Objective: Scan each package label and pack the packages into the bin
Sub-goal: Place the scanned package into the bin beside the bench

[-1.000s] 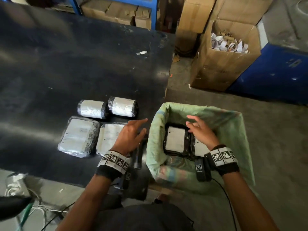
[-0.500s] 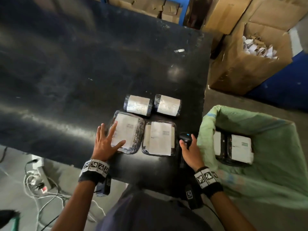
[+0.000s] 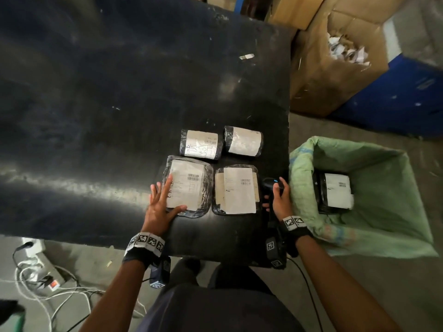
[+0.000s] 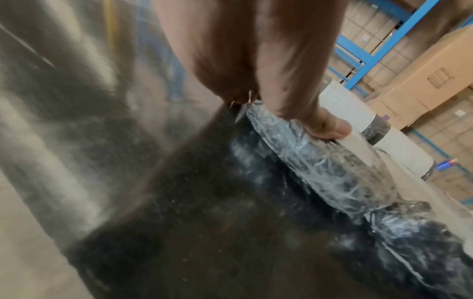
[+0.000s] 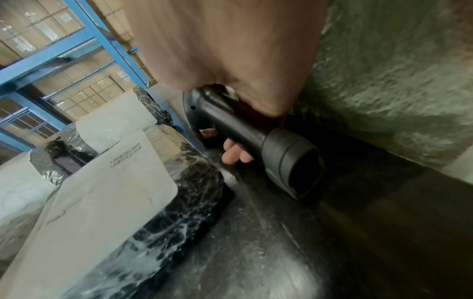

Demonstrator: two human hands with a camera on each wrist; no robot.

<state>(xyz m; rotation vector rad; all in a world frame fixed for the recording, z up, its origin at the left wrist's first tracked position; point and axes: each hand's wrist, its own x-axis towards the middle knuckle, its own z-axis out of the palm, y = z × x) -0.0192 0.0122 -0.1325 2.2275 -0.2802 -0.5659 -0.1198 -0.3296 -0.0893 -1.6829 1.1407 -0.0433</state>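
right wrist: right hand (image 5: 238, 60) fingers curl under scanner (image 5: 268, 145) | head: hidden

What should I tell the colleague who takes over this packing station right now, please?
Left hand: flat, fingers straight, resting on the near-left flat package.
Right hand: gripping the barcode scanner at the table's right edge.
Done: labelled packages already lie in the green-lined bin.
Left: four packages on the table, two flat in front, the second beside the first, two rolled ones behind. Scan each, then bin it.
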